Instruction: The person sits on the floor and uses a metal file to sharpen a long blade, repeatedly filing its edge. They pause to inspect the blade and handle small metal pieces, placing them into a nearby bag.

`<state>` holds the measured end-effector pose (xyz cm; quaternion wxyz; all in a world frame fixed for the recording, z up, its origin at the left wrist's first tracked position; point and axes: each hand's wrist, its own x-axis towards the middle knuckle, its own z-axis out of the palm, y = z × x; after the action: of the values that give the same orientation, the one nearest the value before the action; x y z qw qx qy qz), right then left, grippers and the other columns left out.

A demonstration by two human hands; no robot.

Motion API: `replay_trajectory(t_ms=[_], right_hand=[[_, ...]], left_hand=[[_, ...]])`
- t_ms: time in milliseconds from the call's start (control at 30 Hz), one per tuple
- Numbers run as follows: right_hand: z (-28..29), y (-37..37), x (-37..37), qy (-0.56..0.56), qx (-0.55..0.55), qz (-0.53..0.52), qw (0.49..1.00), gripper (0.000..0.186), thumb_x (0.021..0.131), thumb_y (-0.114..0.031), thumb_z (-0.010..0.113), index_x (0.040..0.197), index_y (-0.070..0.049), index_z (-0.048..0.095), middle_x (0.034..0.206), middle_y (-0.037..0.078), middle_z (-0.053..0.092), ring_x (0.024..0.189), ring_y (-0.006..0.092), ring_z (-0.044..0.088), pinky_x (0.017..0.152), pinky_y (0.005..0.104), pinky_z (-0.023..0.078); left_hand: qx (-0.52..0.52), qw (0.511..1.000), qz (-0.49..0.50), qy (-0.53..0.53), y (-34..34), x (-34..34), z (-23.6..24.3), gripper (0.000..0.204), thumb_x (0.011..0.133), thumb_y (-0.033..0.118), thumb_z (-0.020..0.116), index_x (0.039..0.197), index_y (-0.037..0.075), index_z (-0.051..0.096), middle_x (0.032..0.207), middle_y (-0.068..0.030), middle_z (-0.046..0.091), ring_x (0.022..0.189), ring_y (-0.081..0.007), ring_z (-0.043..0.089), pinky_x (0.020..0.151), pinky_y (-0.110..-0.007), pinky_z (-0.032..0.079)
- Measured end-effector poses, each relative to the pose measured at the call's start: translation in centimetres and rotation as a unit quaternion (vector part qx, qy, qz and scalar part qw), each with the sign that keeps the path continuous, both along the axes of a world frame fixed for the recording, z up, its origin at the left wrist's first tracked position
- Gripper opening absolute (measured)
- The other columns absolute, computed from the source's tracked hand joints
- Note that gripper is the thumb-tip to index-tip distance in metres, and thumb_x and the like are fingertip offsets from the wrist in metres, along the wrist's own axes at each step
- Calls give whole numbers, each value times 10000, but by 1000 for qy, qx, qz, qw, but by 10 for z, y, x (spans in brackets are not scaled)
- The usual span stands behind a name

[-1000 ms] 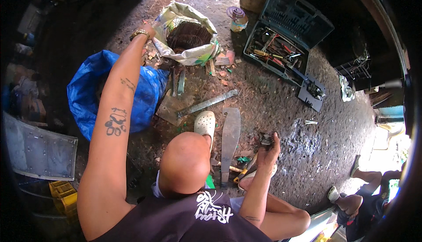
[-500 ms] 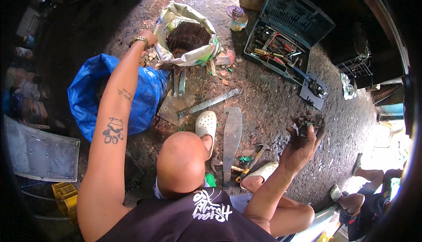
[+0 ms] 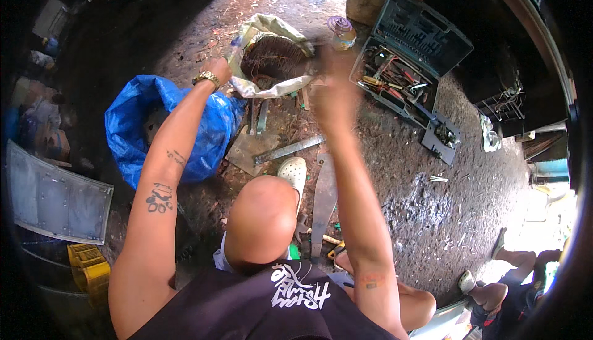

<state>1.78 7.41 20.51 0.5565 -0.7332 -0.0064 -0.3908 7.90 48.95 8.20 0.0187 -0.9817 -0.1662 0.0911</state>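
Note:
A white woven sack [image 3: 252, 88] with green patches stands upright, its mouth rolled back. Dark brown wiry scrap [image 3: 272, 62] fills its inside. My left hand [image 3: 216, 71], a gold watch on its wrist, is closed on the sack's left rim. Beside the right rim is my right hand [image 3: 335, 89], smeared by motion, so its fingers and anything in them cannot be made out. Below my left forearm sits a blue tarp bag [image 3: 213, 127] with its mouth open.
An open toolbox [image 3: 395, 83] full of hand tools lies right of the sack. A jar with a purple lid [image 3: 341, 26] stands behind. Near my shoe [image 3: 292, 173] lie a metal bar [image 3: 290, 148] and a broad blade [image 3: 323, 198]. Another person's legs [image 3: 494, 290] show lower right.
My right hand, which held a dark clump of scrap out to the right, has swung up and left to the sack. My left hand stays at the sack's rim.

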Motion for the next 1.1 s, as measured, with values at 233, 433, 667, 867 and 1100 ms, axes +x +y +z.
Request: replay_trajectory(t_ms=[233,433,667,867,1100], right_hand=[[-213,-9,-20,198,-171,105,960,522,943,-221,672,1393,-10,511,1346,252,559,1187,310,613,991,388,504],[-242,-141,-86,384,-185,-27,904,439,936,-190,660,1331,-19,569,1231,190,635,1076,346,636,908,421,502],[-269,-128,-140,444,-116,16,888,318,905,-126,659,1206,-25,642,1154,194,663,1031,350,649,846,421,527],[-170,-18,-69,278,-127,182,935,313,905,-16,611,1213,-64,645,1161,166,638,1054,343,638,886,394,517],[-158,161,71,173,-247,451,840,406,831,-8,613,1231,-61,657,1226,172,638,1120,369,622,935,417,512]], left_hand=[[-35,999,38,-2,11,-32,-10,359,849,340,628,975,20,734,1028,-290,685,960,-463,675,845,-548,531],[56,997,45,16,1,-12,0,334,867,312,621,1091,85,720,1205,-213,664,1161,-410,609,930,-574,498],[238,956,-26,-167,1,26,-26,558,863,390,650,1334,97,595,1432,-166,520,1349,-426,441,994,-634,432],[-95,969,197,-117,3,-7,-66,502,871,464,647,1020,-10,719,1059,-273,696,989,-450,677,899,-497,539],[-132,946,237,-175,-86,-108,-77,431,911,364,634,762,-33,714,820,-297,669,791,-487,664,699,-544,525]])
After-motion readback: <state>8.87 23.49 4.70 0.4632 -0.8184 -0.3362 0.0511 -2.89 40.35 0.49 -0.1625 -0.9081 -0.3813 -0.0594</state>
